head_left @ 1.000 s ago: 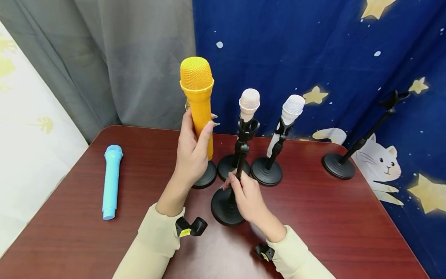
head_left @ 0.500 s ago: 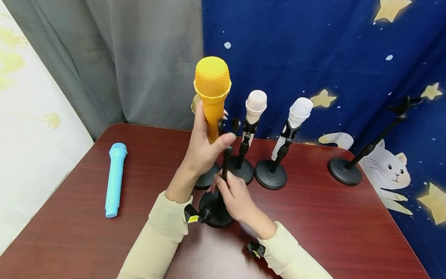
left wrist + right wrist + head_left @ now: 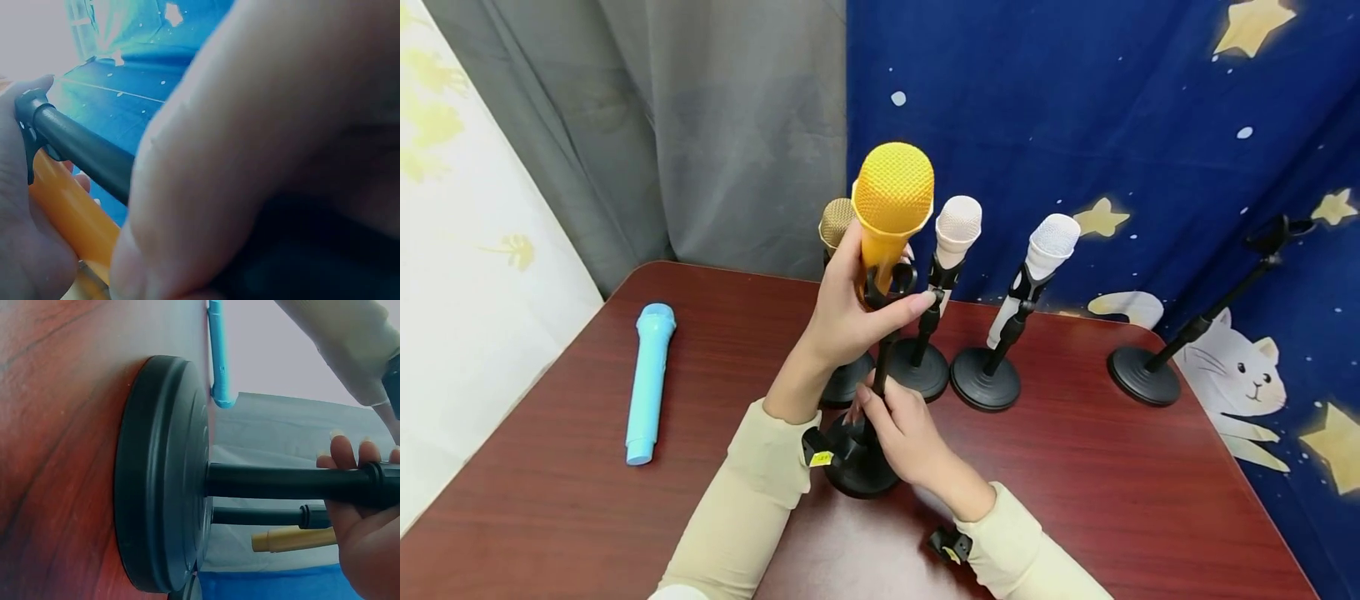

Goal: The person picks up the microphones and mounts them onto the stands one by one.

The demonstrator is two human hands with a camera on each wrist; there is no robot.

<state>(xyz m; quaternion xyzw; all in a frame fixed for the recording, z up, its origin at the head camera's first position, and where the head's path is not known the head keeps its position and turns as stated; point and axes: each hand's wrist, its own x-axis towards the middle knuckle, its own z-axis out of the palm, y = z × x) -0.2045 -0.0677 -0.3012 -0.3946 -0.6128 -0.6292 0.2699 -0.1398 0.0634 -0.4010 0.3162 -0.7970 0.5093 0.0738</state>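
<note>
My left hand (image 3: 848, 315) holds a yellow microphone (image 3: 893, 192) by its handle, head up and tilted. The handle lies at the black clip (image 3: 872, 293) of a small desk microphone stand (image 3: 859, 473); whether it sits inside the clip I cannot tell. In the left wrist view, the orange-looking handle (image 3: 75, 212) runs beside the stand's pole (image 3: 87, 153). Lower down, my right hand (image 3: 916, 433) grips the same pole, its fingers wrapped round it in the right wrist view. The round base (image 3: 165, 475) appears to stand on the table.
Behind stand a gold-headed microphone (image 3: 837, 221), a pale one (image 3: 958, 225) and a white one (image 3: 1052, 242), each on a black stand. A blue microphone (image 3: 650, 383) lies at left on the table (image 3: 737, 333). A bare stand (image 3: 1144, 375) is at right.
The yellow microphone has moved right and slightly down to the stand's clip. My right hand has shifted the stand slightly left. The head view has turned a little.
</note>
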